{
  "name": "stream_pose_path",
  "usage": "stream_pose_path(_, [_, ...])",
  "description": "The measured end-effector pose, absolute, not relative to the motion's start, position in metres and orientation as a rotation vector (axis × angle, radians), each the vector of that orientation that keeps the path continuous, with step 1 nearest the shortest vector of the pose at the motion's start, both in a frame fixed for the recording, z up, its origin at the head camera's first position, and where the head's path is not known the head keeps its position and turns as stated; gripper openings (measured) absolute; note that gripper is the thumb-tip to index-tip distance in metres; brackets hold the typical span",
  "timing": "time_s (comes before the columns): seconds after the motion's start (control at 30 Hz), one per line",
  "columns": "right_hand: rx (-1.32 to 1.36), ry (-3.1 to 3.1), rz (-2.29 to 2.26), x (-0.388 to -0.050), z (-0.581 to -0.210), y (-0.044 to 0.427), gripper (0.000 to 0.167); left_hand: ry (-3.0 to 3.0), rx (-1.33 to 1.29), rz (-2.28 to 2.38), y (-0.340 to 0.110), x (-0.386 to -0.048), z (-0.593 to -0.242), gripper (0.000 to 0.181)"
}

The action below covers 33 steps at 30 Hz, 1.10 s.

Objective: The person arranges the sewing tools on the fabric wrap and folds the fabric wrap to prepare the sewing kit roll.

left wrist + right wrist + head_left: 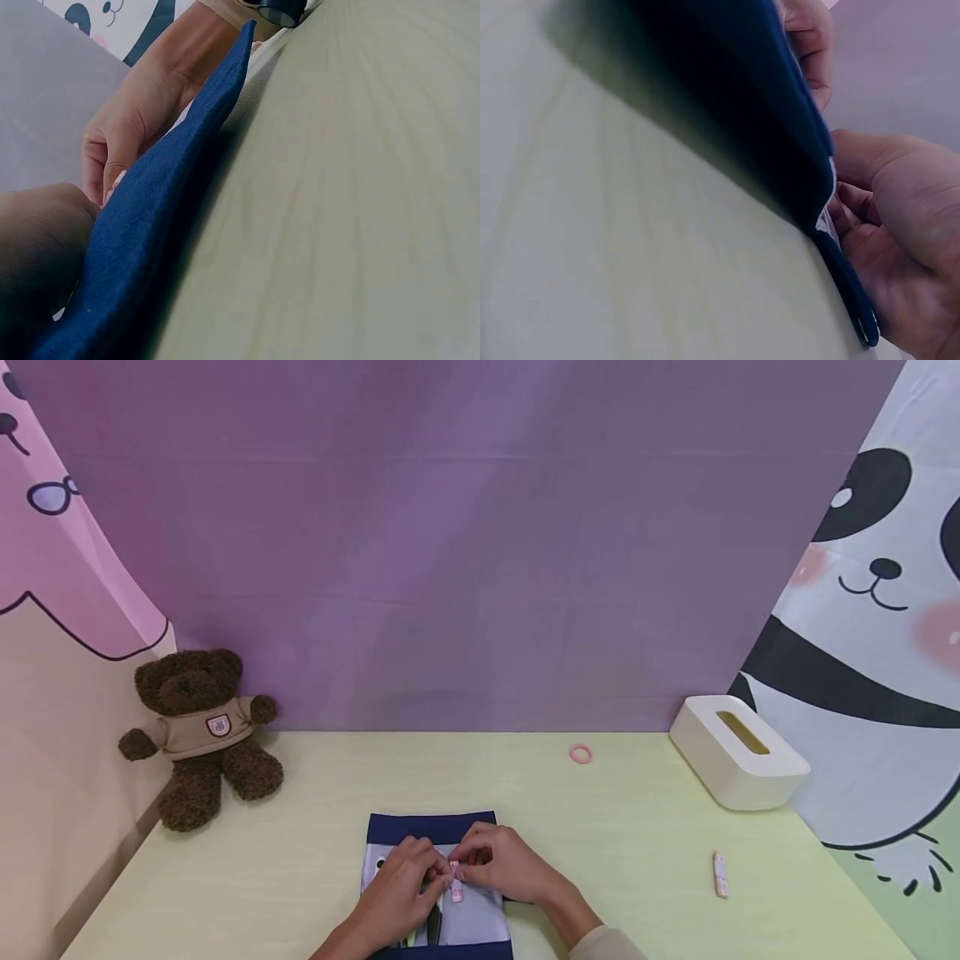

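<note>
A fabric case (pixel 476 922) with navy ends and a light grey middle lies on the table at the near centre. Over it, both hands meet at a small pink-and-white patterned strip (pixel 457 892). My right hand (pixel 504 864) pinches the strip's upper part between thumb and fingers. Close against it, the curled fingertips of my left hand (pixel 405 885) pinch the same strip from the left. A black-handled tool (pixel 434 927) and a green item (pixel 409 938) show in the case under the left hand. In the wrist views the case's raised navy edge (pixel 161 195) hides most of the fingertips.
Another pink-and-white strip (pixel 720 874) lies to the right on the pale table (pixel 615 843). Farther back is a pink ring (pixel 581 754). A white tissue box (pixel 765 781) stands at the back right, a brown teddy bear (pixel 202 735) at the back left.
</note>
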State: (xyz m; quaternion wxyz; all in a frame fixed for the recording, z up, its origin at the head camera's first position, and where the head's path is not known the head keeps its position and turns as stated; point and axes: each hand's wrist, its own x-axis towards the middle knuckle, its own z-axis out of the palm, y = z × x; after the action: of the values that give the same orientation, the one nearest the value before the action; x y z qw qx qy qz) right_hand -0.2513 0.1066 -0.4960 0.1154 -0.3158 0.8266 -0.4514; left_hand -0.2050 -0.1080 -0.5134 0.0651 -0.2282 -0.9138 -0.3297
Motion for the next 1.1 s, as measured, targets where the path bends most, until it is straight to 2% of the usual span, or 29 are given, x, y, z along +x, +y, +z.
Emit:
stream_pose_path(0.9, [-0.96, 2.484, -1.271, -0.25, -0.495, 0.103, 0.008, -2.764, -0.698, -0.983, -0.107, -0.205, -0.509, 0.007])
stream_pose_path(1.1, [-0.952, 2.487, -1.305, -0.251, -0.488, 0.119, 0.012, -2.775, -0.673, -0.991, -0.106, -0.206, -0.51, 0.006])
